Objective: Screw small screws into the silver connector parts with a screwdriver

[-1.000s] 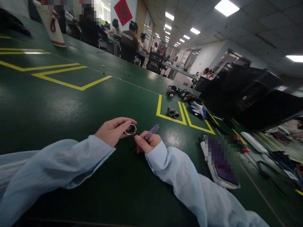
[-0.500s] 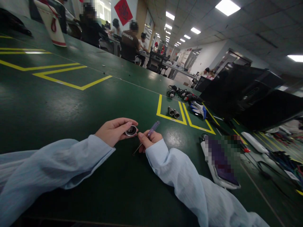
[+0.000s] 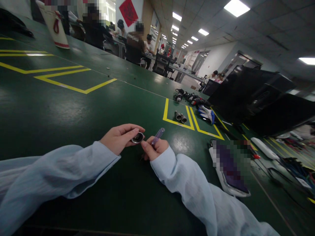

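Observation:
My left hand [image 3: 119, 137] is closed round a small round metal part [image 3: 137, 137], its dark hollow end turned toward me and its bright rim showing. Close beside it, my right hand [image 3: 155, 147] grips a screwdriver with a clear purple handle [image 3: 158, 136] that sticks up out of the fist. The right thumb and forefinger are pinched together by the part's rim; whether they hold anything small there I cannot make out. Most of the screwdriver's shaft is hidden or lost against the dark table. Both hands are held above the green table [image 3: 103, 209].
Two metal fittings [image 3: 180, 117] lie in a yellow-taped square. Behind them are dark connectors with cables [image 3: 188, 96] and a blue-white glove [image 3: 206, 114]. A phone [image 3: 231, 168] lies to the right, near wires [image 3: 295, 170]. A white cup [image 3: 54, 28] stands far left; people sit beyond.
My left hand has shifted slightly right and down with the metal part. The right hand has turned a little, so the screwdriver's shaft shows less, and its fingertips are nearer the rim.

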`<state>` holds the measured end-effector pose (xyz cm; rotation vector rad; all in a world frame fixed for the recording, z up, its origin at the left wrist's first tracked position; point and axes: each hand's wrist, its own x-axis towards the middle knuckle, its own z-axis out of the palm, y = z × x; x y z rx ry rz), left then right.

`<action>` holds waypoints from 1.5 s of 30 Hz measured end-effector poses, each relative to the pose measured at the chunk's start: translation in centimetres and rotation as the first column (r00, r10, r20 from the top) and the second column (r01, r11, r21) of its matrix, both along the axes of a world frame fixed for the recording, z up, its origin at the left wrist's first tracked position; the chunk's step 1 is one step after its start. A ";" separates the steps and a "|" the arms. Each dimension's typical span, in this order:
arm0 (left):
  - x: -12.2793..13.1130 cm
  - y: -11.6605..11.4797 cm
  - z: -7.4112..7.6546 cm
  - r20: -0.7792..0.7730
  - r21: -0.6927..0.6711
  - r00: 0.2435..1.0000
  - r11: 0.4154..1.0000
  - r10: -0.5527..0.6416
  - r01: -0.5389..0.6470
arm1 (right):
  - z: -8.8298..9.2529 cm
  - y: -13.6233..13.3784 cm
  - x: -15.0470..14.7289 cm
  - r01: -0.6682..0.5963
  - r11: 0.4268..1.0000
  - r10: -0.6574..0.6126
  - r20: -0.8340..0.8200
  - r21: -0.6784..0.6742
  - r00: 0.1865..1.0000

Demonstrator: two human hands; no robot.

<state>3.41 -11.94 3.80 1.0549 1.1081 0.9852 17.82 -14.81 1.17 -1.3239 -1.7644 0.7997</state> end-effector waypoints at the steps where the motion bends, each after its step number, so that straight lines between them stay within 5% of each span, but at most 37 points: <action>1: -0.1 0.0 -0.1 0.006 0.007 1.000 1.000 -0.012 0.012 | 0.4 -0.3 0.0 -0.054 0.994 0.046 0.079 0.093 0.996; 4: -0.2 0.1 -0.3 0.031 0.009 0.999 1.000 -0.026 0.026 | 1.1 -0.8 -0.1 -0.222 0.948 0.136 0.339 0.230 0.931; 10: -0.1 0.1 -0.2 0.030 -0.012 0.999 1.000 -0.020 0.021 | 0.2 0.0 -0.5 -0.172 0.985 0.158 0.506 -0.020 0.848; 17: 0.0 0.0 0.0 0.023 -0.011 1.000 1.000 -0.011 0.011 | -1.0 1.2 -0.1 -0.133 0.959 0.168 0.125 -0.249 0.978; 22: -0.1 0.2 0.0 0.052 -0.042 0.999 0.999 -0.007 0.010 | -0.8 1.4 0.5 -0.260 0.891 0.174 -0.247 -0.373 0.953; 26: -0.1 0.2 0.2 0.156 -0.077 0.988 0.997 -0.002 0.014 | 0.1 1.0 0.7 -0.304 0.914 0.157 -0.457 -0.269 0.876; 34: 0.1 -0.2 1.1 0.222 -0.155 0.975 0.988 0.009 0.026 | 0.7 0.6 0.7 -0.120 0.992 0.081 -0.568 -0.031 0.819; 41: -0.4 0.1 0.0 0.064 0.006 0.995 0.997 -0.081 0.080 | -0.3 0.8 0.2 0.035 0.994 0.002 -0.337 0.103 0.941; 45: -0.4 -0.1 0.3 -0.001 0.103 0.997 0.991 -0.083 0.083 | 0.3 0.7 0.2 0.014 0.965 0.028 -0.159 0.261 0.987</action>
